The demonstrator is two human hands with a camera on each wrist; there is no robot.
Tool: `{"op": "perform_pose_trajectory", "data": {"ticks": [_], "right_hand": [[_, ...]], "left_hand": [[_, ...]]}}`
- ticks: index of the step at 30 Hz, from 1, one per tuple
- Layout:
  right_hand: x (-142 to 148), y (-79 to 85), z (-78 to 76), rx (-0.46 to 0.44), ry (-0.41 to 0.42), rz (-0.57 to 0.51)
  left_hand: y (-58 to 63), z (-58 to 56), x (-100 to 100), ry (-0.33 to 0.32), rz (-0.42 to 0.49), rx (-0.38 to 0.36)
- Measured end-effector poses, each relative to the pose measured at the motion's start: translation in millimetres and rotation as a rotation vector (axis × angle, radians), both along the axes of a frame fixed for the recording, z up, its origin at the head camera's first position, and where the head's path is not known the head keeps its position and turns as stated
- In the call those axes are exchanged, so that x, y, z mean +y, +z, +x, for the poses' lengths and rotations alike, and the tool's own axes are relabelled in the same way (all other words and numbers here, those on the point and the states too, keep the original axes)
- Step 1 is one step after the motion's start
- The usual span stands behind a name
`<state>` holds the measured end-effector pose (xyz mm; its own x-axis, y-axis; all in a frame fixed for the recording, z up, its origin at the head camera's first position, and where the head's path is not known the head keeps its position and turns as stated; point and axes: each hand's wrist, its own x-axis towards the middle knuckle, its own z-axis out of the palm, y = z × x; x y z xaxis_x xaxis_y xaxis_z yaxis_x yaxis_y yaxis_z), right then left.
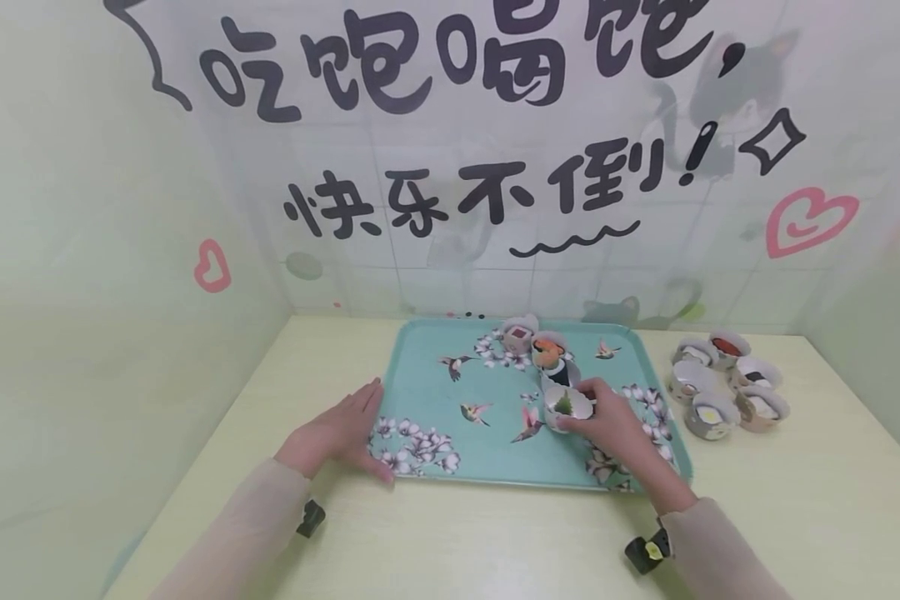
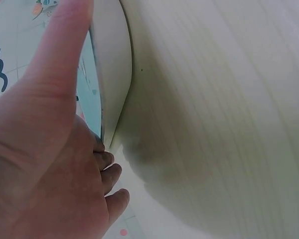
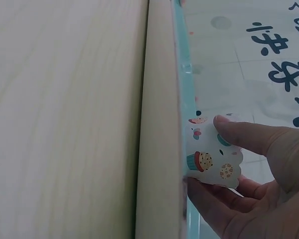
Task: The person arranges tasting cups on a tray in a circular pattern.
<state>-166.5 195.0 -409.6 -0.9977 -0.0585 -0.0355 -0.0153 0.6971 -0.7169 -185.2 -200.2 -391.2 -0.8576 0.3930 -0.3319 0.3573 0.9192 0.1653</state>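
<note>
A turquoise tray (image 1: 435, 392) printed with birds and white flowers lies on the table. My left hand (image 1: 345, 429) rests along its front left corner, fingers straight; the left wrist view shows the thumb along the tray's side. Near the tray's right half, my right hand (image 1: 611, 425) grips a scallop-edged paper cup (image 3: 212, 154) printed with cupcakes, thumb on one side and fingers on the other. Something green shows inside that cup. Behind it, in a line running back, stand a cup with a black-and-white piece (image 1: 560, 375), one with an orange piece (image 1: 549, 353) and one with a dark red piece (image 1: 518, 335).
To the right of the tray, several more filled paper cups cluster on the table (image 1: 450, 542); one holds a red piece (image 1: 729, 345), another a white piece with a yellow spot (image 1: 711, 415). A printed sheet (image 1: 450, 275) with large black lettering hangs behind the table.
</note>
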Motion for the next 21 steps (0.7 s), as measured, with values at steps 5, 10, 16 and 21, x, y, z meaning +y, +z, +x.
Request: {"op": "perform_pose_trajectory", "data": {"ticks": [5,10,16,21], "right_hand": [[-2.0,0.0,-1.2,-0.016,-0.030,0.005],[-2.5,1.1,-2.9,-0.014,-0.047,0.006],[-3.1,-0.2,-2.8,-0.003,-0.049,0.003],[-3.8,-0.2,-1.5,0.008,-0.044,-0.012]], "left_hand": [[0.1,0.0,-0.1,-0.002,-0.004,0.003],[0.7,-0.3,-0.1,-0.005,0.000,0.009],[-0.7,-0.8,-0.7,-0.006,0.008,0.006],[-1.8,-0.3,-0.8,-0.004,0.003,0.000]]}}
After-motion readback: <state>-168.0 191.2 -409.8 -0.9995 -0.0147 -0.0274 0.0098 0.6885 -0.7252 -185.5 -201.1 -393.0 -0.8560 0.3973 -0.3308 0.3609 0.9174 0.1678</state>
